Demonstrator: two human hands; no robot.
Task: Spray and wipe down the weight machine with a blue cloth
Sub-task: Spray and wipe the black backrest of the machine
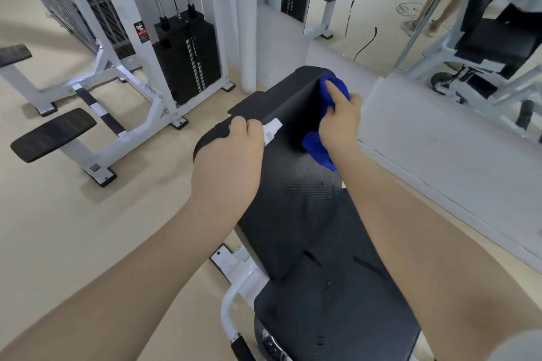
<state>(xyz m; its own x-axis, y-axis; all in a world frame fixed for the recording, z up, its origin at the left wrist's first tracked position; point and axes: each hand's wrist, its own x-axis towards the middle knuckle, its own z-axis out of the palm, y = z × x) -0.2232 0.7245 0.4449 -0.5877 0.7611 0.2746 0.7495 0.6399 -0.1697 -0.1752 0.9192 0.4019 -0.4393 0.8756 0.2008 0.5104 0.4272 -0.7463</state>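
The black padded bench (296,214) of the weight machine fills the view from 6 o'clock up to centre, with wet streaks on the seat pad nearest the camera. At 10 o'clock stands the white cable machine (140,47) with its black weight stack (187,58). The right hand (340,120) clamps the blue cloth (322,126) against the pad's far end, at 12 o'clock. The left hand (231,152) is closed around a white spray bottle (272,130), just beside the cloth.

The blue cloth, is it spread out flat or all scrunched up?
Scrunched up. The blue cloth bunches in folds under the right hand, pressed against the black pad.
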